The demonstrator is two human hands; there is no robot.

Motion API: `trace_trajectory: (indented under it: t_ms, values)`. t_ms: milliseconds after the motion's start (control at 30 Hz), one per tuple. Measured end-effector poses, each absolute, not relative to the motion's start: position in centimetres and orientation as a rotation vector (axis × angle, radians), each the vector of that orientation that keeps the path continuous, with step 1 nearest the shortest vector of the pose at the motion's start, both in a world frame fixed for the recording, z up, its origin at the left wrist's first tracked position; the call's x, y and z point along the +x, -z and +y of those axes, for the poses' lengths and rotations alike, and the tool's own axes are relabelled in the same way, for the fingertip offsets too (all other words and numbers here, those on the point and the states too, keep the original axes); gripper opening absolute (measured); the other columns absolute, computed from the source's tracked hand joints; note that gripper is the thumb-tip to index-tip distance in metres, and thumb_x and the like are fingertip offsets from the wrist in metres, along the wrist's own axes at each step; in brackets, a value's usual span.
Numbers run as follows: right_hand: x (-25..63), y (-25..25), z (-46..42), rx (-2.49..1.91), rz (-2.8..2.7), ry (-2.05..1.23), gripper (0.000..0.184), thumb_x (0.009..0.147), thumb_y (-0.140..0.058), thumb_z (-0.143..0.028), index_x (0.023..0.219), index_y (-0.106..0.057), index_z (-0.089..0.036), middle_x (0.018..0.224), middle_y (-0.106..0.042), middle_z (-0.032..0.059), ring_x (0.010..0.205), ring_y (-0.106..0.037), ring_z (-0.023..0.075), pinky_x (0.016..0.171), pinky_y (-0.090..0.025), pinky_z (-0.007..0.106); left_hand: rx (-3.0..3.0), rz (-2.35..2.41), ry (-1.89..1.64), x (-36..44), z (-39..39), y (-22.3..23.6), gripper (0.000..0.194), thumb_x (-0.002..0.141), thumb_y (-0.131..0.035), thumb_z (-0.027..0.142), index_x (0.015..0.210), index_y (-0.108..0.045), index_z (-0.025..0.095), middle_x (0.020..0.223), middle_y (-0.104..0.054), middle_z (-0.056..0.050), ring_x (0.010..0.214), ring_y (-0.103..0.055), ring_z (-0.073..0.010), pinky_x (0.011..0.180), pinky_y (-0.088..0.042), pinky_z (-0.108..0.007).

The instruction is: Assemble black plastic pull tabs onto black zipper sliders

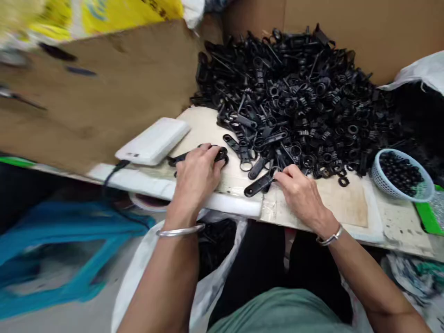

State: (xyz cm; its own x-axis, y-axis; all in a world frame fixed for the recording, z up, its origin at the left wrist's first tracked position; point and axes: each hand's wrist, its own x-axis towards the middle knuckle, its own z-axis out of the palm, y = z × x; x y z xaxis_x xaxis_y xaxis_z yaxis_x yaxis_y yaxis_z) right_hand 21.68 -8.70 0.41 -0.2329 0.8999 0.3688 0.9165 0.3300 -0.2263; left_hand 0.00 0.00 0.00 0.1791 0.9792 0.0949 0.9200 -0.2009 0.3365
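Green shirt (284, 312) comes nearest, then two bracelets (180, 231), one per wrist, and one white bag (133, 277) below the table edge. On the table (233, 178), the right hand (300, 192) pinches one black handle (256, 186) by its ring end, thumb against forefinger; the handle lies near the front edge. It looks like light, stiff, smooth plastic, perhaps slightly slippery, hardly fragile; the ring or flat shank should give the best hold. The left hand (199, 173) has its fingers curled close together over some black pieces (175, 159); I cannot tell how tightly they grip, or count those pieces. Beyond lie one white box (152, 138) with one cable (108, 178), one blue basket (381, 179) of small black beads (398, 171), too many to count, and one heap (294, 97) of handles and rings, likewise uncountable, against brown cardboard (367, 37)
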Motion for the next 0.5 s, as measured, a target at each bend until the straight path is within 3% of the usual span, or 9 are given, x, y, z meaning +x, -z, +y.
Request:
trace_trajectory:
  t_ms: [133,233,300,400,500]
  values:
    - [23.0,-1.0,-10.6,-1.491,-2.075,-0.016,0.024,0.097,-0.047,-0.008,0.094,-0.07,-0.015,0.089,-0.053,0.0054,0.078,-0.052,0.0134,0.064,-0.044,0.024,2.222,1.82,-0.573,0.8,-0.2,-0.5,0.042,0.097,-0.042,0.028,0.13,-0.059,0.008,0.147,-0.05,-0.021,0.137,-0.047,-0.0344,0.111,-0.039,-0.052]
    - [24.5,-1.0,-12.7,-1.45,-1.994,-0.077,0.023,0.098,-0.048,-0.01,0.094,-0.07,-0.015,0.088,-0.052,0.0063,0.082,-0.053,0.0145,0.069,-0.048,0.026,2.255,1.817,-0.957,2.2,-3.1,-1.4,0.04,0.098,-0.044,0.034,0.119,-0.065,0.009,0.14,-0.057,-0.022,0.134,-0.05,-0.0344,0.112,-0.037,-0.054]
    - [25.4,-0.9,-14.2,-1.458,-1.98,-0.102,0.021,0.097,-0.049,-0.012,0.095,-0.07,-0.015,0.088,-0.052,0.0064,0.081,-0.053,0.0152,0.07,-0.049,0.027,2.335,1.553,-1.149,4.0,-5.9,-1.9,0.04,0.097,-0.047,0.039,0.117,-0.067,0.01,0.134,-0.062,-0.019,0.131,-0.054,-0.0312,0.113,-0.038,-0.049]
    - [26.9,-0.8,-16.0,-1.427,-1.963,-0.141,0.02,0.097,-0.05,-0.013,0.097,-0.07,-0.017,0.088,-0.053,0.0059,0.082,-0.055,0.0155,0.071,-0.051,0.029,2.26,1.003,-0.866,7.6,-9.4,-1.8,0.042,0.095,-0.052,0.042,0.126,-0.063,0.015,0.127,-0.069,-0.012,0.118,-0.064,-0.0263,0.101,-0.05,-0.038]
    - [29.2,-0.8,-16.6,-1.399,-1.861,-0.237,0.018,0.097,-0.054,-0.02,0.105,-0.07,-0.022,0.095,-0.059,0.0054,0.085,-0.06,0.0154,0.073,-0.054,0.029,1.896,0.868,-0.64,10.9,-10.8,-0.5,0.04,0.091,-0.056,0.036,0.125,-0.064,0.016,0.109,-0.075,-0.01,0.096,-0.071,-0.0242,0.085,-0.056,-0.034]
